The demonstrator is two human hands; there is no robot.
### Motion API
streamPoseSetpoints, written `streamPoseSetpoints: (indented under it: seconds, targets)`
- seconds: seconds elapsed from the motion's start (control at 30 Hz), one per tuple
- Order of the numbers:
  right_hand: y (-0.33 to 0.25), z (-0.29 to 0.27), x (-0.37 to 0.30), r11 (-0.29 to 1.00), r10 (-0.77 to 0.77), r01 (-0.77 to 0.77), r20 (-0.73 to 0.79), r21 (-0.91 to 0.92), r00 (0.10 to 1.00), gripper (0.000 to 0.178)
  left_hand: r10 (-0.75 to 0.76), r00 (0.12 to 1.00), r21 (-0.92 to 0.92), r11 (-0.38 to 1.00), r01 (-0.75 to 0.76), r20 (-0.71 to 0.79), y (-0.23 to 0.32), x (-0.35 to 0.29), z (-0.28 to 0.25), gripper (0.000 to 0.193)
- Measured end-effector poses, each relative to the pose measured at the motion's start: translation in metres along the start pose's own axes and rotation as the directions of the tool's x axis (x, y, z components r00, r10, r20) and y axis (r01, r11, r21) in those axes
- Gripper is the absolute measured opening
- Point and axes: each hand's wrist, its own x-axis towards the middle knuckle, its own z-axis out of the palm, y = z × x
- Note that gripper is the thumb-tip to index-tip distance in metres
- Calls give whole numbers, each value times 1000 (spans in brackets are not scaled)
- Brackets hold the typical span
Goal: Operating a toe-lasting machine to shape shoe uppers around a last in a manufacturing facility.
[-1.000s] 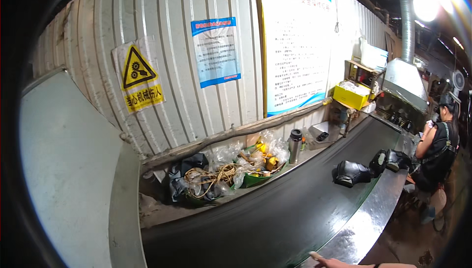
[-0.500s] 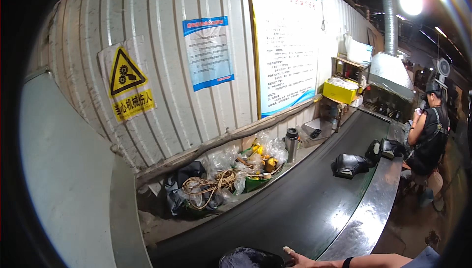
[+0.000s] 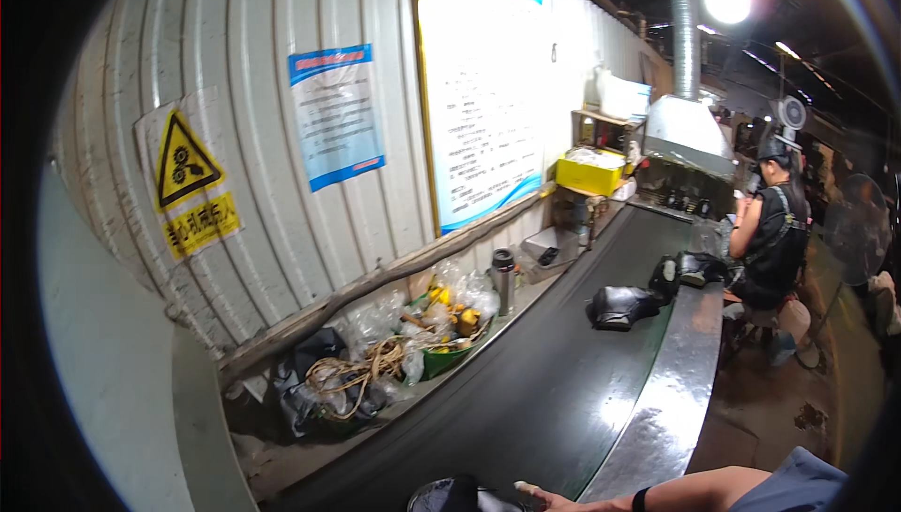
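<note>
Right hand on a dark bundle at the near end of the belt

I'm looking down a long black conveyor belt (image 3: 526, 399) with a shiny steel edge (image 3: 671, 399) – my right hand (image 3: 554, 498) reaches in from the bottom of the view, fingers laid flat on a dark, shiny bundle (image 3: 450, 495) right at the lower rim; I can't tell whether it grips it, and my left hand isn't in sight. Further up the belt lie more dark bundles (image 3: 619, 307), near a seated person in black (image 3: 771, 244). Along the corrugated metal wall (image 3: 263, 137) – a yellow warning sign (image 3: 188, 174), blue notices, and below them a heap of rope and plastic bags (image 3: 375, 371), a steel flask (image 3: 504, 279), a yellow crate (image 3: 589, 174). A bright lamp (image 3: 727, 0) glares overhead
</note>
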Motion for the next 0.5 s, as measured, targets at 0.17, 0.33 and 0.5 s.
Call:
streamPoseSetpoints:
  seconds: [0.17, 0.33, 0.5]
  targets:
    - [-11, -19, 4, 881, -436, 431, -21, 193, 900, 89, 15, 997, -44, 999, -18, -78, 23, 12, 5, 64]
    - [5, -73, -4, 803, -432, 501, -265, 322, 862, 85, 59, 981, -80, 994, -75, -183, 81, 24, -7, 67]
    - [5, -74, -23, 745, -431, 415, -97, 522, 897, 83, 50, 952, -126, 988, -92, -301, 139, -7, -11, 70]
